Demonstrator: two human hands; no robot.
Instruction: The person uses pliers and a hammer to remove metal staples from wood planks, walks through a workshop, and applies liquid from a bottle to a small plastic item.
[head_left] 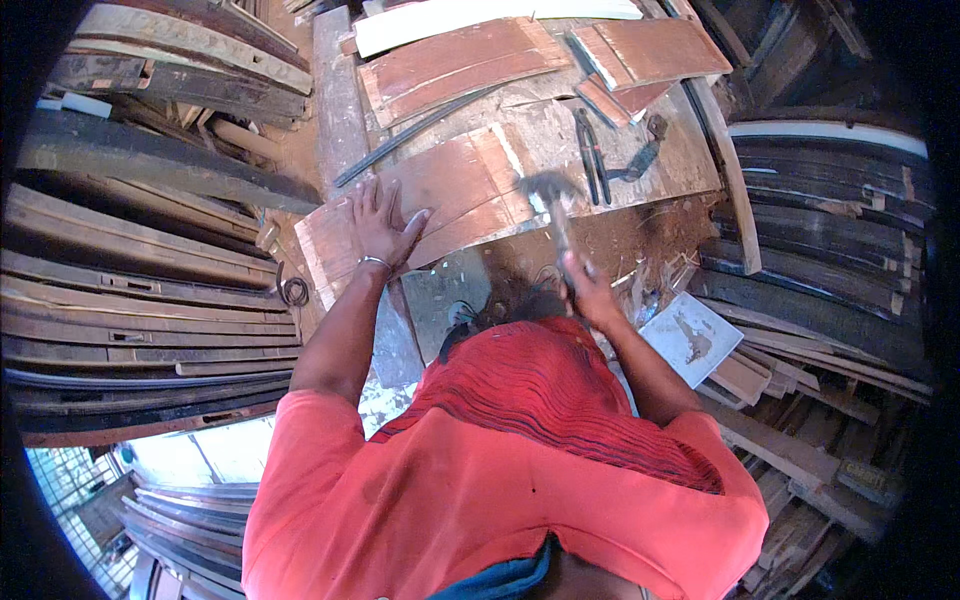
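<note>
My left hand (380, 225) lies flat with spread fingers on a reddish-brown wooden board (450, 195), near its left end. A claw hammer (560, 220) is in my right hand (592, 290), whose fingers wrap round the handle. The hammer's head is slightly blurred and sits just by the board's right end, where a pale strip of bare wood shows. Whether the head touches the board I cannot tell. Pincers (592, 155) with long dark handles lie on the workbench (540, 125) to the right of the board.
More reddish boards (460, 70) and a stacked pair (650, 55) lie at the bench's far side. A dark strip (420, 135) rests behind my board. Beside the pincers is a dark tool (642, 155). Timber stacks (150, 290) crowd both sides. A white tray (690, 340) stands at right.
</note>
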